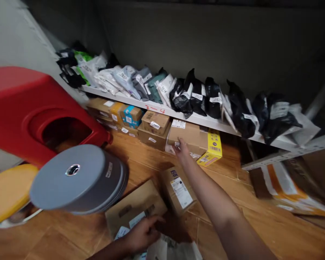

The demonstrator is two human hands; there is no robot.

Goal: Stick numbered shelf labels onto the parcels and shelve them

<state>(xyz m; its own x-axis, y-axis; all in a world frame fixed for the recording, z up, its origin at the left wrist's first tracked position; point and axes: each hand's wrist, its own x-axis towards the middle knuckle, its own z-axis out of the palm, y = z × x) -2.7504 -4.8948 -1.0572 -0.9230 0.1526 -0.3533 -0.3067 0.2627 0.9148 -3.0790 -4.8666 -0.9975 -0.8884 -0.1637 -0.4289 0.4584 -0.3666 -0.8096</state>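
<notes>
My right hand [182,151] reaches forward to a cardboard box [191,135] under the shelf. Its fingers are stretched and touch the box near its front edge, beside a small white label [177,144]. Nearer to me, my left hand [144,233] hovers over a larger brown box [137,202], index finger extended and the other fingers loosely bent, with nothing visible in it. A light plastic parcel [173,251] lies just below that hand, partly cut off by the frame. Between my hands, a small carton [178,189] with a white shipping label stands on the floor.
Bagged parcels [197,97] line a white shelf [154,107] marked in red. Several boxes [154,126] and a yellow box [212,148] sit beneath. A red stool [24,112], a grey round stool [70,180] and a yellow-topped stool [11,189] stand left. A taped carton [289,187] lies right.
</notes>
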